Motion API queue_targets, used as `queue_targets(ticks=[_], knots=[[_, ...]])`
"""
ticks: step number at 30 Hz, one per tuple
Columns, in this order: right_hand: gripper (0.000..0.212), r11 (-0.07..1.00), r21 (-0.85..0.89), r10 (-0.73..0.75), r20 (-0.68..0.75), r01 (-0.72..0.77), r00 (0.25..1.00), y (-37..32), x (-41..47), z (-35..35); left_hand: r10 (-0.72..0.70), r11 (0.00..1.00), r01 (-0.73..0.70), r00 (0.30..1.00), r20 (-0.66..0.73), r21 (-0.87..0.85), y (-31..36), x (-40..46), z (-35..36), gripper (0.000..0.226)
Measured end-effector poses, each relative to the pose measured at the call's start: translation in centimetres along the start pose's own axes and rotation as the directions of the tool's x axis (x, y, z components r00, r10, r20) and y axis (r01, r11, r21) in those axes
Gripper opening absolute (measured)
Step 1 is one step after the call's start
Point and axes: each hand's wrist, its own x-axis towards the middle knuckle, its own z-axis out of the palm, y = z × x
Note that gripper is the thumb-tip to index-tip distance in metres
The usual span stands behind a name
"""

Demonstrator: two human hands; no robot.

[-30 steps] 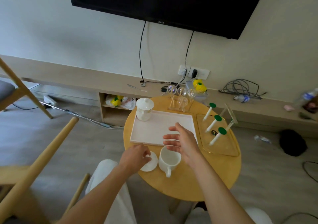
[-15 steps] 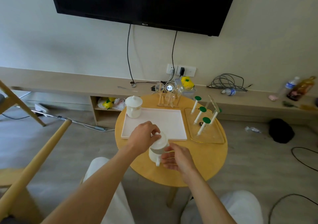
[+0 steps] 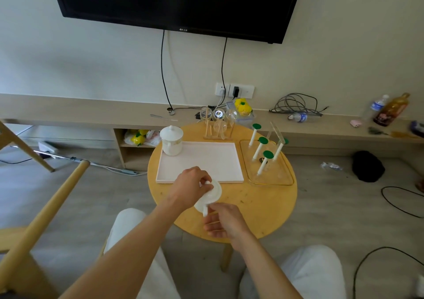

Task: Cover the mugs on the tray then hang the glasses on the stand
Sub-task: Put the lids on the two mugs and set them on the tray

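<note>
Both hands now meet at the second mug (image 3: 202,203) on the tabletop (image 3: 263,202), just before the tray (image 3: 206,161): left hand (image 3: 189,185) pinches the lid (image 3: 213,192) onto it, no longer beside it; right hand (image 3: 221,220) grips its handle. Glasses (image 3: 218,119) remain unhung.

The left hand (image 3: 190,185) hides much of the near mug (image 3: 204,203) and the knob of its lid (image 3: 213,192), the right hand (image 3: 223,221) covers the handle's lower end, and the glasses (image 3: 218,120) blur together, their count unclear.
</note>
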Motion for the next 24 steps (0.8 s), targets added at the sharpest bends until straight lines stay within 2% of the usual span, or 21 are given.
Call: queue_targets(ticks=[5, 9, 17, 24], knots=[[0.028, 0.999, -0.031, 0.031, 0.027, -0.030, 0.999, 0.3, -0.2, 0.5, 0.003, 1.000, -0.003, 1.000, -0.017, -0.008, -0.1, -0.2, 0.1, 0.019], [0.027, 0.999, 0.017, 0.029, 0.008, -0.029, 1.000, 0.6, -0.3, 1.5, -0.029, 0.999, 0.025, 0.996, -0.081, -0.045, -0.5, -0.4, 0.1, 0.019], [0.026, 0.981, 0.160, -0.083, -0.154, 0.107, 0.985, 1.7, 0.3, 3.6, -0.131, 0.987, 0.113, 0.977, -0.169, -0.112, -2.6, -0.4, 0.0, 0.020], [0.027, 0.956, 0.212, -0.164, -0.187, 0.203, 0.968, 1.2, 1.7, 3.4, -0.227, 0.970, 0.208, 0.958, -0.176, -0.124, -5.2, 0.2, 0.4, 0.020]])
